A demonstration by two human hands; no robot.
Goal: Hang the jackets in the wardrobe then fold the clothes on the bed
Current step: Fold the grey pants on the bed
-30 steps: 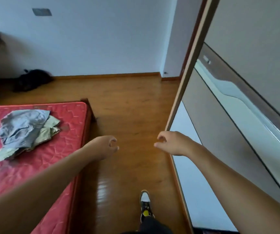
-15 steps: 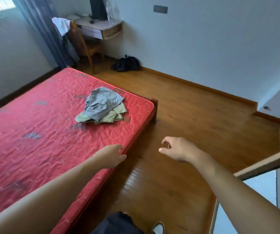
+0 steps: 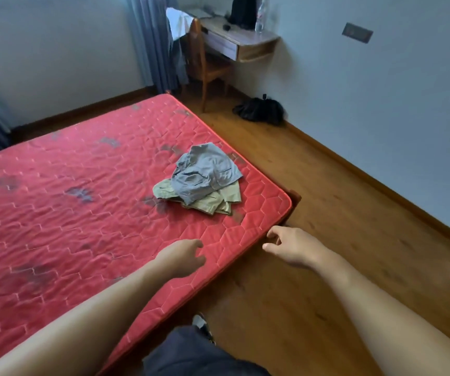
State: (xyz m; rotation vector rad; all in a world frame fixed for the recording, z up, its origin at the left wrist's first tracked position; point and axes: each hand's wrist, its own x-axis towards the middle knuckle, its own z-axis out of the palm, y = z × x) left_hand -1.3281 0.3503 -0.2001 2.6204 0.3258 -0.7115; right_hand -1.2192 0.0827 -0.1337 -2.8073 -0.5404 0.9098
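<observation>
- Left hand point(image 3: 181, 256): held over the near edge of the bed point(image 3: 55, 213), fingers loosely curled, nothing in its grasp.
- Right hand point(image 3: 291, 246): held over the floor point(image 3: 340, 213) just beside the bed's near corner, fingers relaxed and slightly spread, thumb out, holding nothing.
- Clothes: a crumpled grey garment point(image 3: 204, 172) lies on top of a khaki garment point(image 3: 218, 203). Both sit in one unfolded heap on the red quilted mattress, near the corner and beyond both hands.
- Mattress surface: several dark smudged patches. No writing legible on it.
- Far corner: a wooden worktop point(image 3: 242, 39) fixed to the wall, with a clear bottle point(image 3: 260, 17) on it. The bottle's label is too blurred to read.
- A wooden chair point(image 3: 204, 63) stands at the worktop, with a white cloth point(image 3: 179, 21) draped over its back.
- A black bag point(image 3: 259, 111) lies on the floor against the wall, near the chair.
- A grey curtain point(image 3: 153, 42) hangs behind the chair.
- A grey wall plate point(image 3: 357, 32) is mounted on the wall to the right of the worktop. Any markings are unreadable.
</observation>
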